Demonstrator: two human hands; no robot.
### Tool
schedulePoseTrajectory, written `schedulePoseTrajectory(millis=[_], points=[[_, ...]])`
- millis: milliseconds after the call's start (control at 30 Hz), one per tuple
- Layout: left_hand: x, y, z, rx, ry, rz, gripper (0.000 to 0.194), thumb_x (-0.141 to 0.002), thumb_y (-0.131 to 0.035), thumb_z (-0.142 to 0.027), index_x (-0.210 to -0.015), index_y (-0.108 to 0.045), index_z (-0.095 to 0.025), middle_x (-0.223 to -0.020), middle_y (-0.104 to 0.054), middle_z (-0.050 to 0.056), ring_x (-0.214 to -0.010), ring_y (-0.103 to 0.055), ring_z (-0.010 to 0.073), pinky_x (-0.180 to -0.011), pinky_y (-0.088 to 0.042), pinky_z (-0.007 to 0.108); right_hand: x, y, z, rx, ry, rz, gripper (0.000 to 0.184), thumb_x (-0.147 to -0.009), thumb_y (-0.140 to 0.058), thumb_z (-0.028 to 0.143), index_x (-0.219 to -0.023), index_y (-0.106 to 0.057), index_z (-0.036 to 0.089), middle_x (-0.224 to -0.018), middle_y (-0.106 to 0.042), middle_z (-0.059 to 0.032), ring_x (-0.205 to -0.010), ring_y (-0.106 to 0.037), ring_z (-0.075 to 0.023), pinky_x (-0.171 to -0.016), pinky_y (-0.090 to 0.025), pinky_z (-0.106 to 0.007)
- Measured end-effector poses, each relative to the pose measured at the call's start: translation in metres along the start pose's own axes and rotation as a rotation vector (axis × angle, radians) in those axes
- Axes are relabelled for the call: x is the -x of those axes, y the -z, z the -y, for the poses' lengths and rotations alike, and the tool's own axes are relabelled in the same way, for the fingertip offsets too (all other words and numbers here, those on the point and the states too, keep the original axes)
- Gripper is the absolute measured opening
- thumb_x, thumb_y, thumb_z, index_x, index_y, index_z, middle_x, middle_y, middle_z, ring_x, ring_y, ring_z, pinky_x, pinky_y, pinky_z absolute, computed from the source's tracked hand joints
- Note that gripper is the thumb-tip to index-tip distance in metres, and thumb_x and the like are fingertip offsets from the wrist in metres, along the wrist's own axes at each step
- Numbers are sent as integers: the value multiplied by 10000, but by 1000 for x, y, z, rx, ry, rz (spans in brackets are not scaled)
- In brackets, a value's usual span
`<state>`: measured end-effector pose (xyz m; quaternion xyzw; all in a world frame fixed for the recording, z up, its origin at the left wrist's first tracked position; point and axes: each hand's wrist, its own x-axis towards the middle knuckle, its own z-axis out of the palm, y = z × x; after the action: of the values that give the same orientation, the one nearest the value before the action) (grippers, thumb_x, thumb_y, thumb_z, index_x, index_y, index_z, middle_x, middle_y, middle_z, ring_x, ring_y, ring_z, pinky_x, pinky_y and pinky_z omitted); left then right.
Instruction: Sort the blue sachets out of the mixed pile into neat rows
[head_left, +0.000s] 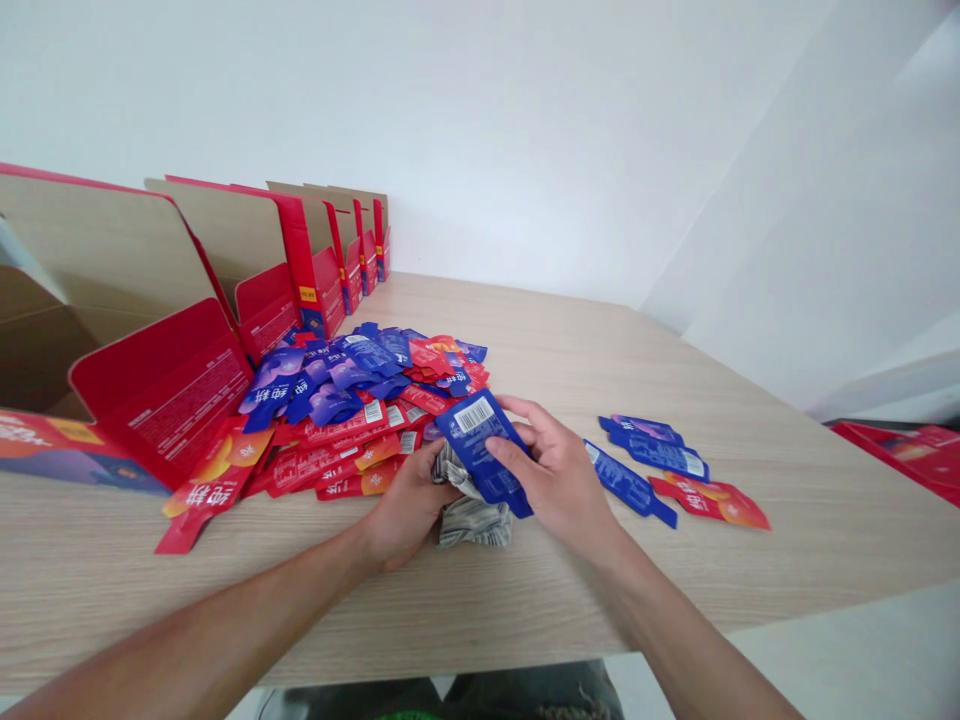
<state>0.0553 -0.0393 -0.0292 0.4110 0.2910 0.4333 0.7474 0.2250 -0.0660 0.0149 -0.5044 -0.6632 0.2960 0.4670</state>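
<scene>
Between thumb and fingers, my right hand [551, 465] grips a blue sachet [484, 445], its barcode side turned up. My left hand [412, 505] is closed round a crumpled grey-striped cloth [476, 522], just beneath the sachet and partly hidden by it. Beyond both hands lies a heap of blue sachets [352, 365] and red sachets [337, 440]. To the right of my right hand, several blue sachets [630, 480] and a red sachet [712, 500] lie apart on the table.
Open red cardboard boxes [161, 385] stand in a row along the left, flaps raised, reaching back to the white wall [487, 130]. The wooden table [540, 330] has its near edge by my lap. A red item [907, 450] shows at the far right.
</scene>
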Motion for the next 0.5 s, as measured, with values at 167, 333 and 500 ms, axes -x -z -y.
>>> schedulePoseTrajectory(millis=[167, 333, 500], points=[[-3, 3, 2, 11, 2, -14, 523, -559, -940, -168, -1047, -754, -151, -914, -797, 55, -933, -743, 264, -842, -580, 343, -9, -23, -35, 356, 155, -83, 315, -1015, -564, 301, -1259, -724, 184, -1342, -660, -165, -1191, -647, -283, -1046, -553, -495], [-2, 4, 3, -22, -9, -24, 511, -593, -893, -153, -1084, -752, -143, -940, -795, 60, -947, -737, 264, -847, -579, 340, 16, -30, -30, 583, 314, 19, 439, -1083, -484, 378, -1353, -673, 88, -1313, -657, -208, -1231, -563, -338, -1095, -517, -563], [-2, 2, 4, -35, -32, -40, 421, -610, -852, -135, -1022, -763, -131, -897, -787, 59, -920, -736, 254, -832, -578, 330, 31, -28, -15, 700, 296, 115, 572, -1009, -635, 449, -1404, -619, 36, -1323, -612, -244, -1203, -549, -383, -1053, -538, -611]])
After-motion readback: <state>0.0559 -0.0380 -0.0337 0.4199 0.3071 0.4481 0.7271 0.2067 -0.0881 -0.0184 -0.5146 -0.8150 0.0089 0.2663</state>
